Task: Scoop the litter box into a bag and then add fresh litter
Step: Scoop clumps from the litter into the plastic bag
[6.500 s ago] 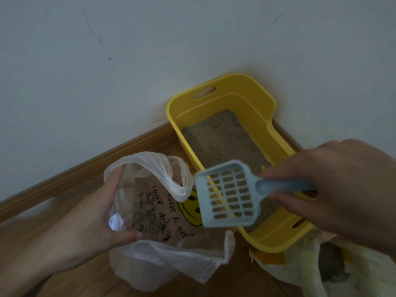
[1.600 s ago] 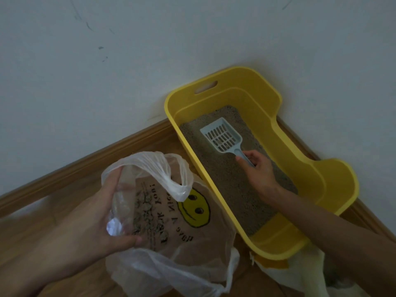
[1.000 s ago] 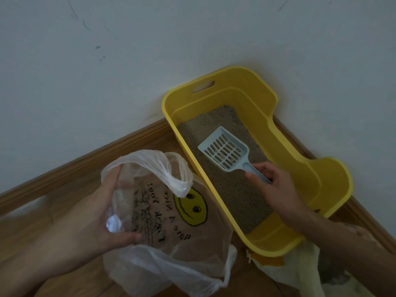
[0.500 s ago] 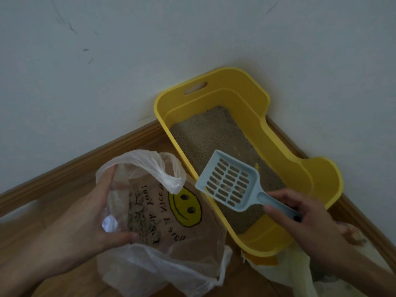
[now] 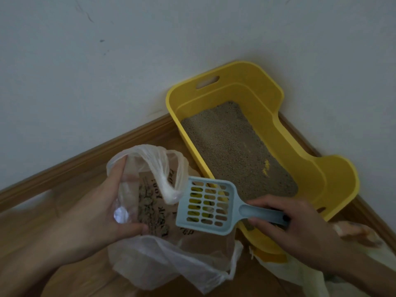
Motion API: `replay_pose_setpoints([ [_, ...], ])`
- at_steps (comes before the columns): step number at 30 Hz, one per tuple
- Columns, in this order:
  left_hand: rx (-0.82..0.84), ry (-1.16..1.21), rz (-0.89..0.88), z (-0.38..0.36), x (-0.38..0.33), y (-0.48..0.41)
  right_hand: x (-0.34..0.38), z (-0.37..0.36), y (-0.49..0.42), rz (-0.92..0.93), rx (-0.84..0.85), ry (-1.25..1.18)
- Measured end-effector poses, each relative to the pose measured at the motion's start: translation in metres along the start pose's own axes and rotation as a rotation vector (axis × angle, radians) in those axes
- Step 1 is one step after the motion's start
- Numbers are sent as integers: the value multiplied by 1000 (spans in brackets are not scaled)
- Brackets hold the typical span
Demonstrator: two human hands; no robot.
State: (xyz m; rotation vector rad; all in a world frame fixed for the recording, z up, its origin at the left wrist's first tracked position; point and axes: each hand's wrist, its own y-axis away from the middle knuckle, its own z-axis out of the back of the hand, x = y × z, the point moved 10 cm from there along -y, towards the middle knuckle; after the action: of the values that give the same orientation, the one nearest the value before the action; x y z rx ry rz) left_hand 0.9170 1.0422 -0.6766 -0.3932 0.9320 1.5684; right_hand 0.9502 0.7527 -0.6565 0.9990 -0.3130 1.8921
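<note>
1. L hand point(image 5: 111, 213): fingers pinch rim of bag point(image 5: 150, 260) on floor point(image 5: 85, 179), holding mouth open to take waste.
2. Blue scoop point(image 5: 206, 205) held over bag mouth, prob. to tip out.
3. R hand point(image 5: 300, 228): fingers wrapped round scoop handle.
4. Yellow litter box point(image 5: 334, 181) in corner, litter point(image 5: 231, 146) inside.
5. Vs 0.5 s ago: scoop went from box edge to over bag; L hand's grip unchanged.

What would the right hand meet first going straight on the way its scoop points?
Probably the clear plastic bag, at its twisted handle just ahead of the litter scoop; the left hand holds it. Depth unclear.
</note>
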Motion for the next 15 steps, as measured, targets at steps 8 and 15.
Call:
replay_pose_setpoints([
  [8, 22, -14, 14, 2, -2, 3, 53, -28, -26, 343, -4, 532],
  [15, 11, 23, -17, 3, -4, 6, 67, -42, -11, 575, -40, 842],
])
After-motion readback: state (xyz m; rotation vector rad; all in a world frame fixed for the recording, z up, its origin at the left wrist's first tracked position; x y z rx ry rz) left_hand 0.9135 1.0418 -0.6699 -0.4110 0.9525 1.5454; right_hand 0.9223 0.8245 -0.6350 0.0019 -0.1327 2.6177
